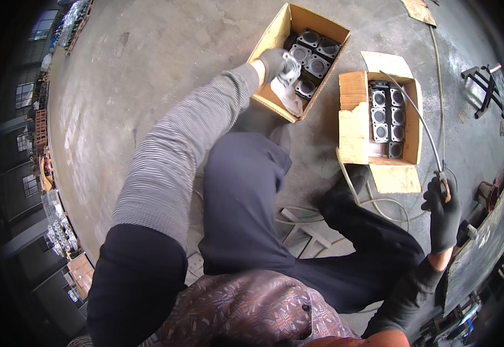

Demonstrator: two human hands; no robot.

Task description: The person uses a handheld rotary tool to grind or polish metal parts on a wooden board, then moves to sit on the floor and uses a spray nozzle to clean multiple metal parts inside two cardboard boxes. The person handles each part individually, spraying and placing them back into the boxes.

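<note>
My left hand, in a dark glove, grips a silvery cast metal part with a round bore, slightly blurred, over the left cardboard box. Several like castings lie inside that box beside a pale plastic sheet. My right hand, also gloved, is wrapped round an air blow gun whose long thin tube reaches up and left over the right cardboard box. Rows of castings fill much of that box, and its flaps stand open.
A pale hose runs along the concrete floor and loops near my feet. A black metal stand is at the far right. A bench-like surface lies beside my right arm. Racks and cartons line the left edge.
</note>
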